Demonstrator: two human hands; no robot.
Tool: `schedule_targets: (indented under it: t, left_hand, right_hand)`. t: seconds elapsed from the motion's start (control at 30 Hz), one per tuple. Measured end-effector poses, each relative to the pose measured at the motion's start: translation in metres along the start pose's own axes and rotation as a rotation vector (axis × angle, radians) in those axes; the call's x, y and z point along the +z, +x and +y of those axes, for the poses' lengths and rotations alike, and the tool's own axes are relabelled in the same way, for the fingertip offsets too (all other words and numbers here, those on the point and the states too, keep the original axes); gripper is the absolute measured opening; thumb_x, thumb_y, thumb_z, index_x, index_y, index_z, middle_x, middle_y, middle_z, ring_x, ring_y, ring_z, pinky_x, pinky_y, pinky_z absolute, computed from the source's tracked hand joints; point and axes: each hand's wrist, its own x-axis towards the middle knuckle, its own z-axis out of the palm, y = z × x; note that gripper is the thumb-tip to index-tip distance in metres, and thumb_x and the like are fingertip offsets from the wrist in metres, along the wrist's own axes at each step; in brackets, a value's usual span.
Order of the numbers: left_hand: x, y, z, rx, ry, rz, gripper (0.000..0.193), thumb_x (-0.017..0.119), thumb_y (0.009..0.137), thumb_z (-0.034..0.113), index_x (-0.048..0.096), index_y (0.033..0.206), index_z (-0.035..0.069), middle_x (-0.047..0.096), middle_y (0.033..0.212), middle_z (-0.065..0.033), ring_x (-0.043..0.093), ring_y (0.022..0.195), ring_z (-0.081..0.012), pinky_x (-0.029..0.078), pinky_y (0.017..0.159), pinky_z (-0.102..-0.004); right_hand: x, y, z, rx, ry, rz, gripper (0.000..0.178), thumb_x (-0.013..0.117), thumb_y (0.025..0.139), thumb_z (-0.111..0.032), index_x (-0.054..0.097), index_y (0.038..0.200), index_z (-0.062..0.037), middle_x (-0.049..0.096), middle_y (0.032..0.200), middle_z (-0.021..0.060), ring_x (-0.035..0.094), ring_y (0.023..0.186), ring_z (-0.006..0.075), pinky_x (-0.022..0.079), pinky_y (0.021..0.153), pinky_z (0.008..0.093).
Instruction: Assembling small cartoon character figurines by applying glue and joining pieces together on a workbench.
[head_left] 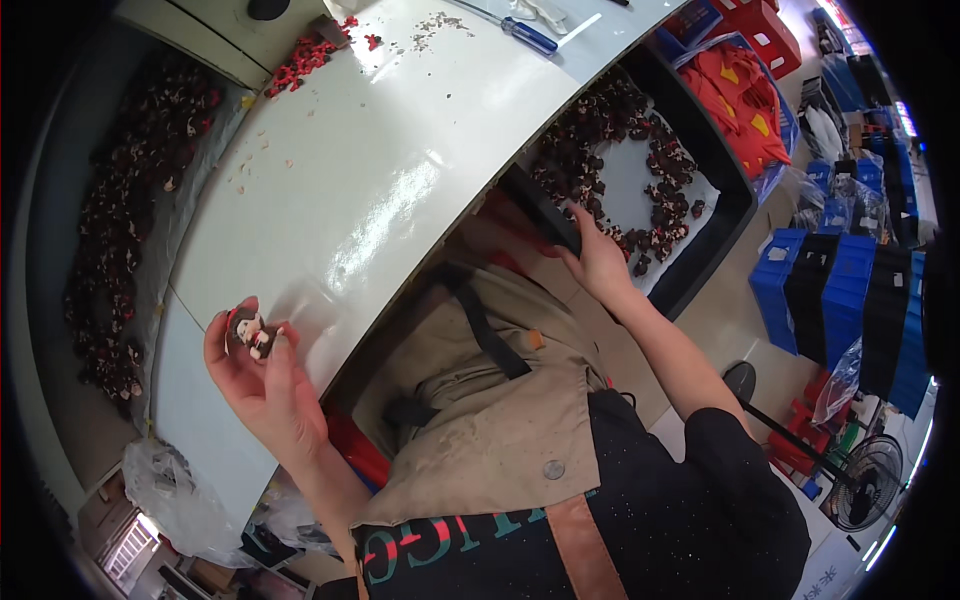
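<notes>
Over the near left of the white table, my left hand [270, 375] pinches a small doll-like figurine [255, 335] with dark brown hair, a pale face and a bit of red. My right hand [598, 258] is closed around the near rim of a black tray [690, 275], thumb on one side and fingers on the other. Inside that tray, many similar dark brown figurines [668, 165] lie in a ring on a white sheet. The tray stands beside the table's right edge, and part of it is hidden under my hand.
The white table [380, 190] carries small red pieces [300, 68], scattered crumbs and a blue-handled screwdriver [528, 36]. Left of it, a bin holds heaped dark figurines [140, 200]. Blue crates [815, 290], a box of red pieces [735, 105] and a fan [868, 480] stand on the right.
</notes>
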Motion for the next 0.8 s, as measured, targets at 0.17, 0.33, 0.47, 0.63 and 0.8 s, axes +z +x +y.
schedule_targets:
  t: [0.17, 0.33, 0.47, 0.63, 0.8]
  left_hand:
    - [-0.002, -0.007, -0.009, 0.066, 0.017, 0.035, 0.051, 0.056, 0.082, -0.011, 0.04, 0.127, 0.007, 0.048, 0.124, -0.0146, 0.054, 0.099, -0.0177, 0.046, 0.088, -0.0319]
    - [-0.003, -0.011, -0.01, 0.088, 0.023, -0.045, 0.051, 0.057, 0.081, -0.011, 0.04, 0.126, 0.007, 0.048, 0.124, -0.0148, 0.053, 0.102, -0.0177, 0.048, 0.087, -0.0315]
    - [-0.001, -0.026, 0.008, 0.088, 0.04, -0.014, 0.052, 0.058, 0.081, -0.011, 0.04, 0.126, 0.007, 0.048, 0.124, -0.0145, 0.053, 0.104, -0.0181, 0.049, 0.088, -0.0316]
    - [-0.003, -0.037, 0.015, 0.096, 0.036, 0.006, 0.052, 0.057, 0.081, -0.012, 0.04, 0.127, 0.007, 0.048, 0.123, -0.0134, 0.052, 0.105, -0.0171, 0.048, 0.088, -0.0314]
    - [-0.012, -0.03, 0.013, 0.146, -0.017, -0.027, 0.061, 0.056, 0.081, -0.014, 0.036, 0.134, 0.008, 0.048, 0.122, -0.0118, 0.051, 0.104, -0.015, 0.047, 0.088, -0.0288]
  right_hand:
    - [-0.004, -0.006, 0.011, -0.007, 0.087, -0.11, 0.053, 0.062, 0.078, -0.013, 0.041, 0.127, -0.0096, 0.06, 0.096, 0.0221, 0.059, 0.087, 0.0395, 0.049, 0.074, 0.0431]
    - [-0.017, -0.007, 0.031, -0.031, 0.034, -0.155, 0.055, 0.058, 0.075, -0.005, 0.042, 0.127, -0.0074, 0.061, 0.087, 0.0222, 0.06, 0.084, 0.0385, 0.049, 0.072, 0.0435]
    - [-0.037, -0.012, 0.04, -0.116, 0.033, -0.113, 0.054, 0.057, 0.073, -0.003, 0.043, 0.125, -0.0072, 0.06, 0.086, 0.0229, 0.06, 0.082, 0.0385, 0.048, 0.071, 0.0439]
    - [-0.043, -0.017, 0.042, 0.078, 0.092, -0.228, 0.053, 0.058, 0.071, -0.003, 0.046, 0.122, -0.0113, 0.062, 0.088, 0.0214, 0.06, 0.083, 0.0382, 0.048, 0.072, 0.0449]
    - [-0.033, -0.013, 0.033, 0.157, 0.14, -0.199, 0.049, 0.059, 0.071, -0.007, 0.05, 0.119, -0.0085, 0.062, 0.086, 0.023, 0.062, 0.081, 0.0359, 0.048, 0.072, 0.0398]
